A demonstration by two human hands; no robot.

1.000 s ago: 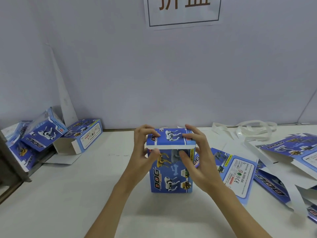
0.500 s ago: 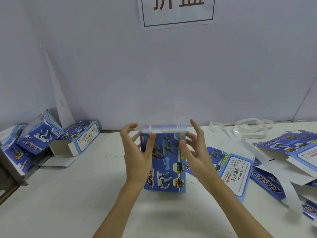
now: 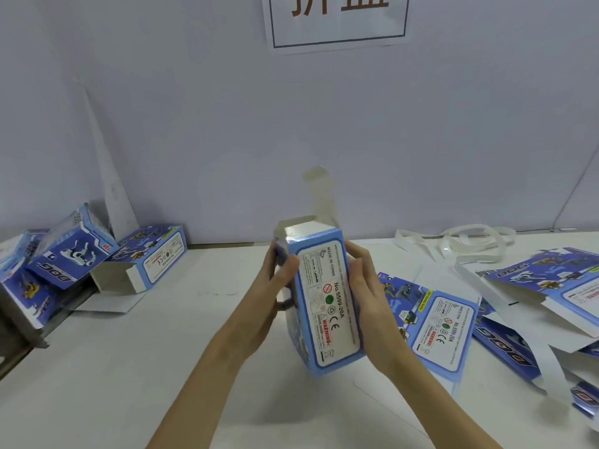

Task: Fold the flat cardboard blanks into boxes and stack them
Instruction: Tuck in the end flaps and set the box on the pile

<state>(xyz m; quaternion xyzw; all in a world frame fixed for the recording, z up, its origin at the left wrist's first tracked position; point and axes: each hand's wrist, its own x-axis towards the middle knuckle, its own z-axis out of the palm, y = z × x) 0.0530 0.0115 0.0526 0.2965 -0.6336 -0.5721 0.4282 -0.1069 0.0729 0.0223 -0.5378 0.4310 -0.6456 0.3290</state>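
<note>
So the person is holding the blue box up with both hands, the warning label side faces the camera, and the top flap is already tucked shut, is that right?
Not quite. The head view shows the blue box held between the left hand and right hand, label side toward the camera, but its top flap stands open, not tucked.

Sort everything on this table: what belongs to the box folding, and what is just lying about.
Job: box held by left hand and right hand; flat blanks; finished boxes.
Lying about: white strips; wall sign; table.
</note>
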